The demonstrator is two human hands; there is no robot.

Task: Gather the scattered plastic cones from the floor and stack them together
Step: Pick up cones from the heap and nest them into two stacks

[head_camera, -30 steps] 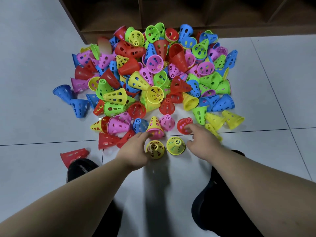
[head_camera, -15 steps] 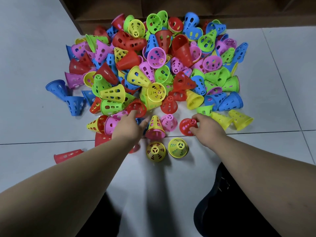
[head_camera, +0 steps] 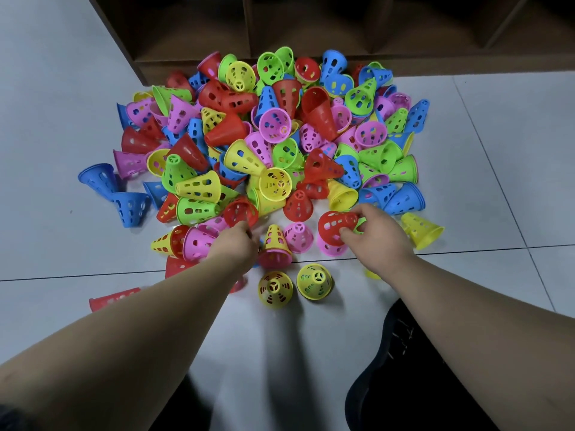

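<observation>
**Cones on floor, both hands at pile edge**

We found the cones heaped on the floor against a wooden shelf unit. The right hand gripped a red cone. The left hand reached beside a yellow-on-pink cone; we could not tell its grip.

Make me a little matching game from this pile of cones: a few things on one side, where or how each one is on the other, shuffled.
Things:
1. red cone
2. two yellow cones
3. two blue cones
4. left hand

Descriptions:
A. upright on the floor, nearest the person
B. at the pile's left edge, lying on their sides
C. gripped by the right hand
D. reaching into the pile's near edge

Pairs: 1-C, 2-A, 3-B, 4-D
</observation>
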